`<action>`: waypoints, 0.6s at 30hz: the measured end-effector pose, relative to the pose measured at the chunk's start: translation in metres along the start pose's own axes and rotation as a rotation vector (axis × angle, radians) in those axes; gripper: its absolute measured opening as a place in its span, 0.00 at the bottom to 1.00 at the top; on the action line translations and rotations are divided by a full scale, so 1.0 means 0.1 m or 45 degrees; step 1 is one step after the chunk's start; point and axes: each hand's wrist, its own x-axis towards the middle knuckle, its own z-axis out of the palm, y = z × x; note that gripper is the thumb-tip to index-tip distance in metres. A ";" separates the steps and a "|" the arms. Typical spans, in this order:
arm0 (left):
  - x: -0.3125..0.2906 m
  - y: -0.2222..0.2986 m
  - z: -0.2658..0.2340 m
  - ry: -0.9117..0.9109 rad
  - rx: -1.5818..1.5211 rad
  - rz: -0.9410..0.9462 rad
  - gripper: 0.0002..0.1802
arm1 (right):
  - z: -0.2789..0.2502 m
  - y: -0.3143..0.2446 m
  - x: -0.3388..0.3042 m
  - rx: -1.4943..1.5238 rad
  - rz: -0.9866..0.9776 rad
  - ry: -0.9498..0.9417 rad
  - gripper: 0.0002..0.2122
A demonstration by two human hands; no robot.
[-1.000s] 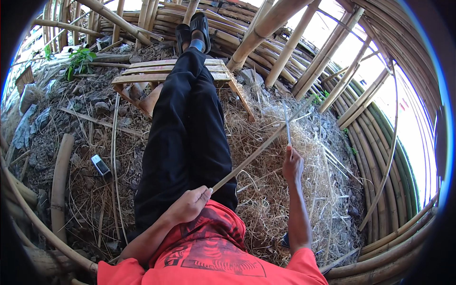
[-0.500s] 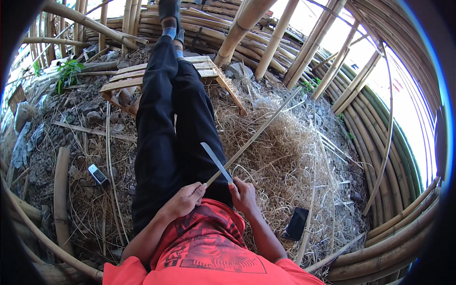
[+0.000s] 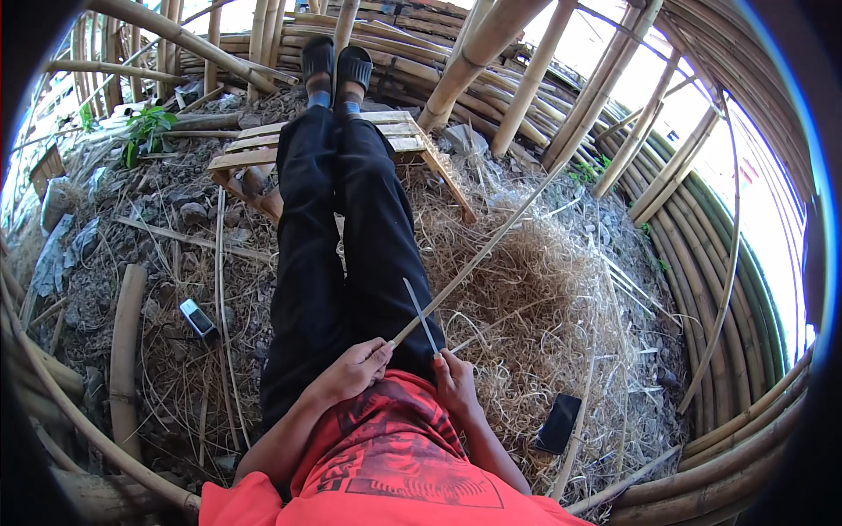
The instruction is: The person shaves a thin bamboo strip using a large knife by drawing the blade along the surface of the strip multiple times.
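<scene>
seen from the wearer's head, looking down at a person in a red shirt point(image 3: 395, 465) and dark trousers point(image 3: 311, 254), legs stretched ahead over a low slatted bench point(image 3: 250, 159). the left hand point(image 3: 356, 368), at the waist, is closed around the near end of a long, thin bamboo strip point(image 3: 487, 249), which slants away to the upper right above a heap of pale, curly shavings point(image 3: 535, 294). the right hand point(image 3: 458, 384), just beside it, is closed on the handle of a knife point(image 3: 430, 336), whose narrow blade crosses the strip near the left hand; whether the edge touches it, i cannot tell. the step in hand appears to be paring the strip. a next stroke would call for a firm left grip and the blade laid at a shallow angle, pushed outward, clear of the left fingers and thighs.
</scene>
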 end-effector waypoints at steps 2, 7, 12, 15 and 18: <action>-0.01 0.00 -0.03 0.010 0.001 -0.007 0.16 | 0.01 0.02 0.02 0.000 -0.006 -0.012 0.21; -0.03 -0.04 -0.09 0.011 -0.064 -0.020 0.17 | 0.03 0.09 -0.03 0.000 0.004 0.001 0.22; -0.04 -0.04 -0.08 0.024 -0.021 0.020 0.17 | 0.06 0.19 -0.04 0.138 0.115 -0.021 0.27; -0.02 -0.03 -0.10 0.022 0.010 0.024 0.17 | 0.10 0.17 0.00 0.127 0.028 0.067 0.28; -0.01 -0.05 -0.12 0.022 0.038 0.018 0.16 | 0.11 0.15 -0.02 0.094 0.094 0.066 0.28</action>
